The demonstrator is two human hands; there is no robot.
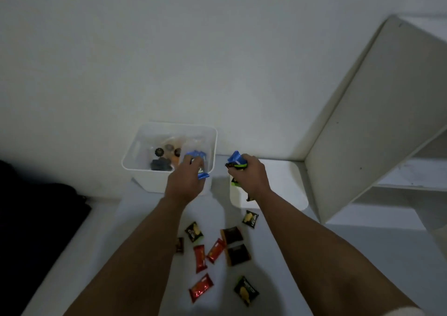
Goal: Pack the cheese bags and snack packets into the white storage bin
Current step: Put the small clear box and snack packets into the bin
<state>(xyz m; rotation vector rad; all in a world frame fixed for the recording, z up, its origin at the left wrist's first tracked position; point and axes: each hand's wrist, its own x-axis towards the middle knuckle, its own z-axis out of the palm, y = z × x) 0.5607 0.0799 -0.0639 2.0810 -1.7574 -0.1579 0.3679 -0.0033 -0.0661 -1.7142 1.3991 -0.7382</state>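
While both arms reach forward over a pale surface (150, 219), the left hand (186, 180) clutches blue packets (197, 157) over the near right corner of the white storage bin (135, 153); the packets jut past its fingers, partly inside the rim. Dark round items (160, 158) lie in the bin (too dim to identify); the bin stands against the wall. Just to the right, the right hand (249, 175) grips a bunch of blue, green and black packets (236, 162), held above a white lid (285, 185) beside the bin. Nearer the person, between the forearms, loose snack packets lie scattered: 3 red (200, 288), several black and brown (238, 254), and some black and yellow (246, 290); a white shelf unit (362, 122) stands at right.
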